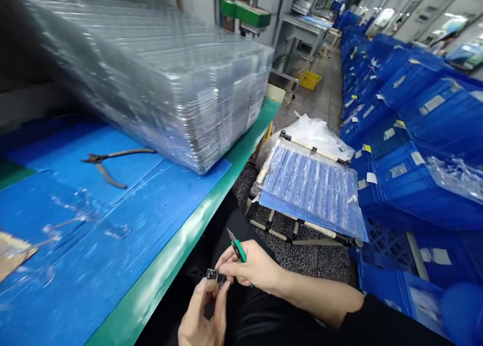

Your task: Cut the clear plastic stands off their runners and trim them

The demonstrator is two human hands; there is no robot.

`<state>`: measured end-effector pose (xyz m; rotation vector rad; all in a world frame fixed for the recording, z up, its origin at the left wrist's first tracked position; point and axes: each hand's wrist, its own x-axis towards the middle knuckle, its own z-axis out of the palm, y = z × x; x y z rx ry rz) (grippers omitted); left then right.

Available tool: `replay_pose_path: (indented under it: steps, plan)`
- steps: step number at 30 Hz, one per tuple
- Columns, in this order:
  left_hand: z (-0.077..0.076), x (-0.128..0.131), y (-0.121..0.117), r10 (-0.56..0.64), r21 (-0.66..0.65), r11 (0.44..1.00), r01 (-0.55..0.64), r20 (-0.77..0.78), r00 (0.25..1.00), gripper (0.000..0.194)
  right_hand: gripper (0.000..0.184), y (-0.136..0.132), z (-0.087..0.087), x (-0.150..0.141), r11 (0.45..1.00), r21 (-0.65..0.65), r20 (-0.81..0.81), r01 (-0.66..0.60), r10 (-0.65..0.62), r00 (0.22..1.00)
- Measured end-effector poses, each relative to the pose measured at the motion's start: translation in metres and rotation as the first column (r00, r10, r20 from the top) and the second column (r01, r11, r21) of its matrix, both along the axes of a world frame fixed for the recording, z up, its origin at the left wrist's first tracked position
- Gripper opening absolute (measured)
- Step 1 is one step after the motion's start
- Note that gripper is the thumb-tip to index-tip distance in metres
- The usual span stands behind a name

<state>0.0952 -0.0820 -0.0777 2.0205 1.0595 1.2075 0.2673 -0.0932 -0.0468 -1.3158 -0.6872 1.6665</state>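
Small black part (212,274), exact type too small to tell: pinched between the thumb and fingers of the left hand (199,310), above the person's dark-clothed lap and below the bench edge.

Right hand (252,268): close against the left, its fingers (227,266) just beside the part. Grips a green-handled craft knife (239,251), blade angled upward, apart from the part.

Workbench (181,255): green edge nearest the hands, topped by a scuffed blue mat (94,235). On the mat: long-handled side cutters (113,159), and a large shrink-wrapped stack of transparent plastic trays (151,89) beyond them. A torn piece of cardboard (11,253) lies at the mat's left edge.

Folding stand (302,232): right of the bench, bearing a blue sheet with rows of transparent packaging (311,187). White plastic bag (313,134): just behind it.

Blue plastic crates (415,94): labelled, stacked in a long row along the aisle's right side. Yellow crate (309,79): farther along the aisle.
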Motion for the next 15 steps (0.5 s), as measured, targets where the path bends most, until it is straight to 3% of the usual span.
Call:
replay_pose_path:
  steps: [3, 5, 7, 9, 11, 13, 15]
  plan:
    - [0.003, 0.031, 0.014, -0.077, 0.075, 0.994, 0.076, 0.021, 0.997, 0.053, 0.056, 0.009, 0.007, 0.047, 0.989, 0.042, 0.142, 0.145, -0.15, 0.978]
    - [0.008, 0.043, 0.02, -0.053, 0.101, 0.994, 0.048, 0.05, 0.997, 0.085, 0.048, 0.024, 0.019, 0.102, 0.956, 0.074, 0.279, 0.285, -0.294, 0.914]
    - [0.011, 0.045, 0.024, -0.055, 0.117, 0.992, 0.047, 0.064, 0.996, 0.101, 0.041, 0.047, 0.032, 0.172, 0.895, 0.099, 0.418, 0.435, -0.435, 0.798]
    - [0.011, 0.039, 0.027, -0.08, 0.093, 0.993, 0.074, 0.067, 0.995, 0.101, 0.033, 0.074, 0.044, 0.245, 0.835, 0.103, 0.522, 0.541, -0.508, 0.685]
    - [0.006, 0.029, 0.031, -0.079, 0.051, 0.996, 0.076, 0.061, 0.995, 0.095, 0.035, 0.1, 0.052, 0.308, 0.801, 0.06, 0.596, 0.595, -0.507, 0.623]
    - [-0.005, 0.016, 0.033, -0.046, 0.008, 0.999, 0.046, 0.047, 0.998, 0.087, 0.041, 0.12, 0.055, 0.352, 0.787, -0.004, 0.653, 0.617, -0.465, 0.598]
    - [-0.017, 0.003, 0.036, 0.002, -0.037, 0.999, -0.001, 0.029, 1.0, 0.078, 0.043, 0.133, 0.053, 0.378, 0.779, -0.076, 0.696, 0.623, -0.406, 0.593]
